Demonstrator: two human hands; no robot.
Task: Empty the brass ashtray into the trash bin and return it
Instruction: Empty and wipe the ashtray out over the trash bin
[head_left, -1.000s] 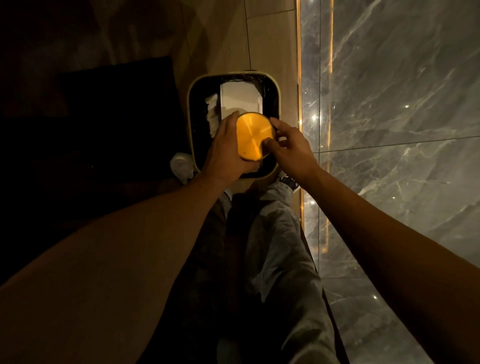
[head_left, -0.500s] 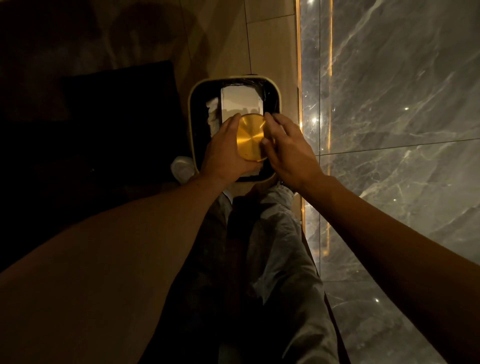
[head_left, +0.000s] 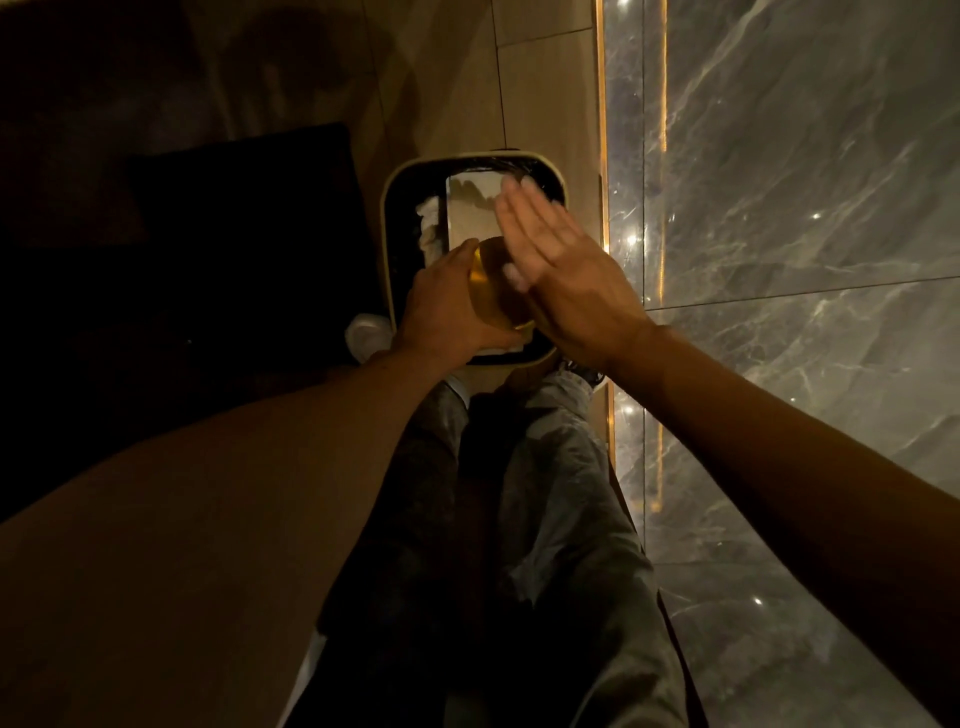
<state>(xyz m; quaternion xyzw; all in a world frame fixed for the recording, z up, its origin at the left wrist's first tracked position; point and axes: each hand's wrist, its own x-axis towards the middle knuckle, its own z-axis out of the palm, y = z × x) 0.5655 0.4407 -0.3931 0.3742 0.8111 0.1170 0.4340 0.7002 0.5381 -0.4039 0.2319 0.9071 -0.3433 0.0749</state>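
The marble wall (head_left: 805, 260) rises just right of the trash bin (head_left: 387, 218), which sits open on the tan floor (head_left: 540, 88) with white paper (head_left: 467, 218) inside. Half a second ago the right hand (head_left: 566, 280) pinched the brass ashtray (head_left: 493, 291); now it is lifted, flat, fingers spread, likely tapping out residue. The left hand (head_left: 447, 312) is clamped on the ashtray, upturned over the bin's near edge. Nothing blocks the drop; returning remains.

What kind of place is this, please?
Probably a hotel or upscale lobby: polished grey marble wall with a lit gold strip, wood-look floor, and a lined trash bin.
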